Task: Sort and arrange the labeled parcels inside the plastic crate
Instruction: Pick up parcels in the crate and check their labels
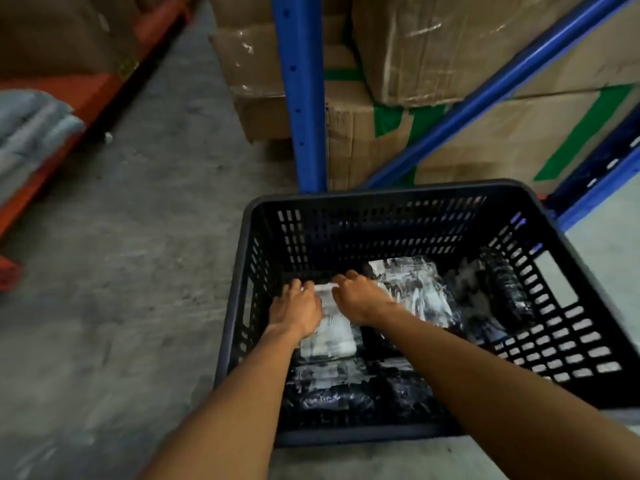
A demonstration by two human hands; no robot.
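A dark slotted plastic crate (pixel 388 194) stands on the concrete floor. Inside lie several black parcels in shiny wrap with white labels. Both my hands reach into its left half. My left hand (pixel 296 308) and my right hand (pixel 360 297) grip the far edge of a white-labeled parcel (pixel 334 336) that lies flat. A second labeled parcel (pixel 412 282) rests just right of my right hand. A dark rolled parcel (pixel 507 289) leans on the right wall. More parcels (pixel 329 386) lie at the near side, partly hidden by my forearms.
A blue steel rack upright (pixel 299 91) and a diagonal brace (pixel 485 95) stand right behind the crate, with stacked cardboard boxes (pixel 450 46). An orange rack beam (pixel 69 109) and grey folded cloth (pixel 31 129) are at the left. Bare concrete floor (pixel 138 254) stretches left of the crate.
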